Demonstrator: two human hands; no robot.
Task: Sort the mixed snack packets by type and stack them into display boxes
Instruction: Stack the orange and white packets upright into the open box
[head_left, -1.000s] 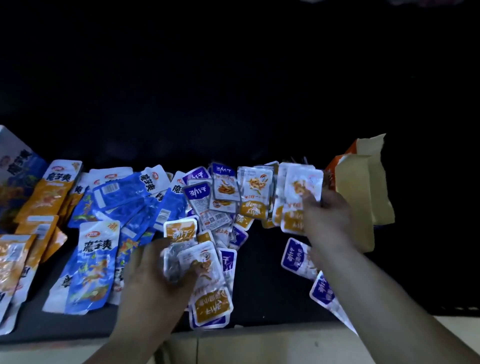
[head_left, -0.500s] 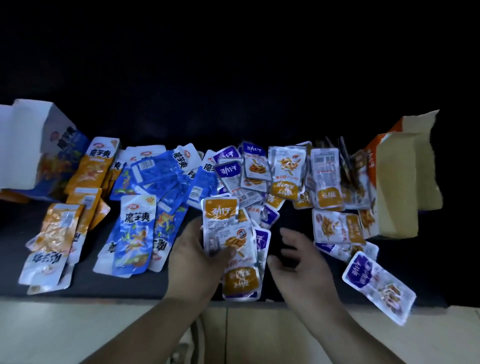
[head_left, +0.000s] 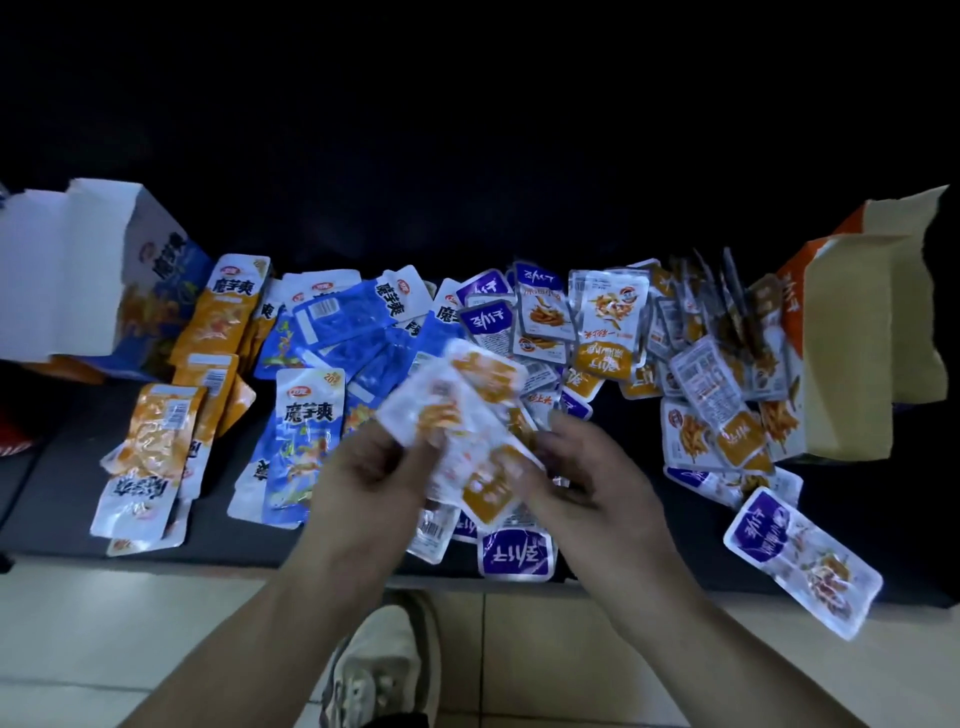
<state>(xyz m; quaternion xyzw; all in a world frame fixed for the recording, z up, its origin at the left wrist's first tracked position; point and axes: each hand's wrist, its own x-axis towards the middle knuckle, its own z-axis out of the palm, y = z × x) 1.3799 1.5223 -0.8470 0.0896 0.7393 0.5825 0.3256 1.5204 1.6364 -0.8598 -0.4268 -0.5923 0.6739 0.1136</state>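
Note:
Mixed snack packets cover a dark surface (head_left: 52, 467). My left hand (head_left: 363, 478) grips a small stack of white-and-orange packets (head_left: 467, 426), blurred by motion, above the middle of the pile. My right hand (head_left: 597, 473) meets the same stack from the right, fingers curled at its lower edge. Blue packets (head_left: 306, 436) lie left of centre, orange packets (head_left: 156, 447) further left, and purple-and-white packets (head_left: 517, 553) in the middle. An orange display box (head_left: 841, 353) lies at the right with orange-white packets (head_left: 711, 410) at its mouth. A blue-and-white display box (head_left: 78, 270) stands at the left.
One purple packet (head_left: 802, 558) hangs over the front edge at the right. Below the surface are pale floor tiles (head_left: 130, 639) and my shoe (head_left: 379, 670). The area behind the packets is dark.
My right hand came back from the orange box at the right and now meets the stack. My left hand lifted the white-and-orange packets off the pile. The view shifted, showing the left box.

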